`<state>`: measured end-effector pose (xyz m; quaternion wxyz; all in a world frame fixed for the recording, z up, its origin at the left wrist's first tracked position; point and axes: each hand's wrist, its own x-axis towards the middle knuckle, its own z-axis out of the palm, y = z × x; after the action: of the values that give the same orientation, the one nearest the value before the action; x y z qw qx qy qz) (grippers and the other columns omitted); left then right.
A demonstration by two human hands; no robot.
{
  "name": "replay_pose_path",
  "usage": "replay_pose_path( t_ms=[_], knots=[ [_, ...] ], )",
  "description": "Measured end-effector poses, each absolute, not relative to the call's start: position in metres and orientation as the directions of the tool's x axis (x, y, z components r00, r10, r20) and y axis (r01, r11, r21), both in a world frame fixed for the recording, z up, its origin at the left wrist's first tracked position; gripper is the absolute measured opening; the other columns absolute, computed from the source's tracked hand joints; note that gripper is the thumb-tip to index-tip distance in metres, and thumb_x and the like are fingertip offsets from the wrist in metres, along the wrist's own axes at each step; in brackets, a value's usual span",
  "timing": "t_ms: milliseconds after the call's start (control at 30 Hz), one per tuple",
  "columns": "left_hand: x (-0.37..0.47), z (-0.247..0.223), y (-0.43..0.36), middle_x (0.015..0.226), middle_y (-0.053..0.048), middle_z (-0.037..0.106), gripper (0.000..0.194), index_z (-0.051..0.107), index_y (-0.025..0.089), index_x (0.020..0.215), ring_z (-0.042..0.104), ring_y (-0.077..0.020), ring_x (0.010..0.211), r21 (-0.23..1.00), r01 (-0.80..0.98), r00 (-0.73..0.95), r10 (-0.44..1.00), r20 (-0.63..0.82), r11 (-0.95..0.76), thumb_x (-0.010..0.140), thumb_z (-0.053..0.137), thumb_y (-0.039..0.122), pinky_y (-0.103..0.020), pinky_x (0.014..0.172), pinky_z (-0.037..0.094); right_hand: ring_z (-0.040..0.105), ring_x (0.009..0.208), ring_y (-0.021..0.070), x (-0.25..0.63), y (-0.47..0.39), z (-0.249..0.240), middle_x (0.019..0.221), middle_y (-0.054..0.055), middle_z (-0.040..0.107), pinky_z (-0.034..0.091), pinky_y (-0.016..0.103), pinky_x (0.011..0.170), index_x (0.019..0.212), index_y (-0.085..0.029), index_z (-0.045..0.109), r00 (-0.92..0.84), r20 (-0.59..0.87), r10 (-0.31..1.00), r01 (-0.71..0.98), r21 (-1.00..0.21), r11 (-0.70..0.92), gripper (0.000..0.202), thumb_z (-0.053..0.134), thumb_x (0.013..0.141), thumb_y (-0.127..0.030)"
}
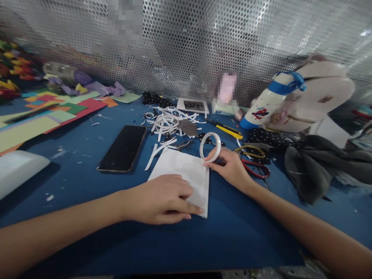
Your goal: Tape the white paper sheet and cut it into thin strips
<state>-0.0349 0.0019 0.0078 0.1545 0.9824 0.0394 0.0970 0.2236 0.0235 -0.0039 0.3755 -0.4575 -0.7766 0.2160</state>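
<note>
A white folded sheet of paper [190, 170] lies on the blue tabletop in front of me. Across its lower part rests my left hand [167, 197], palm down and open, a fingertip stretched to the near right corner. At the paper's right edge my right hand [229, 164] pinches a roll of tape [210, 147] between thumb and fingers, the ring standing upright. Whether a strip of tape runs from the roll to the paper I cannot tell. Red-handled scissors [258, 169] and a yellow-handled pair [252, 150] lie just beyond my right hand.
A black phone [123, 149] lies left of the paper. Behind are curled white paper strips [167, 122] and a yellow cutter knife [229, 131]. A bottle [269, 100] leans against a pale bag [319, 91]. Dark cloth [308, 166] lies right; coloured paper [26, 130] lies left.
</note>
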Motion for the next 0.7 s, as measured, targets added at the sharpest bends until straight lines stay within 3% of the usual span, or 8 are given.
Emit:
replay_pose_path(
  t_ms=[700],
  knots=[
    [-0.0332,0.0103,0.002,0.081,-0.004,0.059,0.032,0.058,0.026,0.131,0.049,-0.0184,0.07,0.286,0.029,0.975,0.09,0.204,-0.958,0.101,0.047,0.024,-0.033,0.068,0.034,0.069,0.087,0.0217,0.2219,0.0273,-0.0061,0.093,0.003,0.071,0.053,0.031,0.074,0.085,-0.021,0.07,-0.376,0.366,0.851,0.656,-0.543,0.524,0.002,0.072,0.086,-0.021]
  ],
)
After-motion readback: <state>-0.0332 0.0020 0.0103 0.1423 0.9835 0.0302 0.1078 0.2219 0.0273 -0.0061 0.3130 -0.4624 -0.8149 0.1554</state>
